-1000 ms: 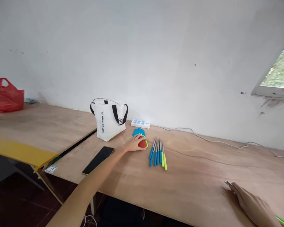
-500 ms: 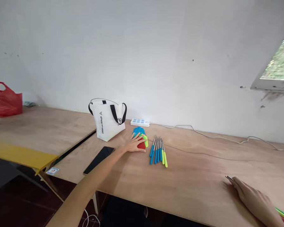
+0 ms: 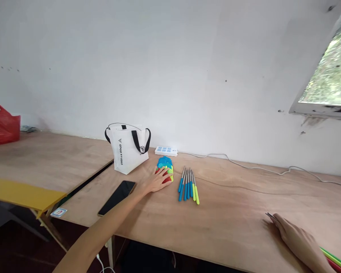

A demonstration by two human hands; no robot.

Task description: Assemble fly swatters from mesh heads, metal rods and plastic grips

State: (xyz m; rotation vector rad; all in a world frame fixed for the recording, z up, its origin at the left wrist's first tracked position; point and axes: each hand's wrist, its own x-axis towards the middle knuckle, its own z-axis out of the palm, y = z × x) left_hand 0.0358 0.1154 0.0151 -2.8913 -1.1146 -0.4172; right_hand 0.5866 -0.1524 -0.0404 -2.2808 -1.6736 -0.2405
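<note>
My left hand [image 3: 157, 179] lies with its fingers stretched over a small pile of soft-looking mesh pieces. A red piece [image 3: 166, 179] shows between the fingers, with a yellow-green piece [image 3: 171, 173] beside it and a blue piece [image 3: 165, 162] behind. On the right, my right hand [image 3: 298, 239] is closed around slim metal-tipped tools like needle files; their grey tips [image 3: 269, 215] poke out in front. Green, yellow and red handles [image 3: 335, 261] emerge by the wrist. Between the hands lie several similar files [image 3: 188, 185] with blue and yellow-green handles.
A white bag [image 3: 129, 151] with black straps stands behind a dark phone [image 3: 117, 198]. A white power strip [image 3: 166, 151] sits against the wall, its cable running right. A red plastic bag [image 3: 4, 125] rests on the left table, across a gap.
My view has shifted slightly. My left hand stays on the mesh pieces, its fingers drawn closer together over the red one. The right hand still holds the files.
</note>
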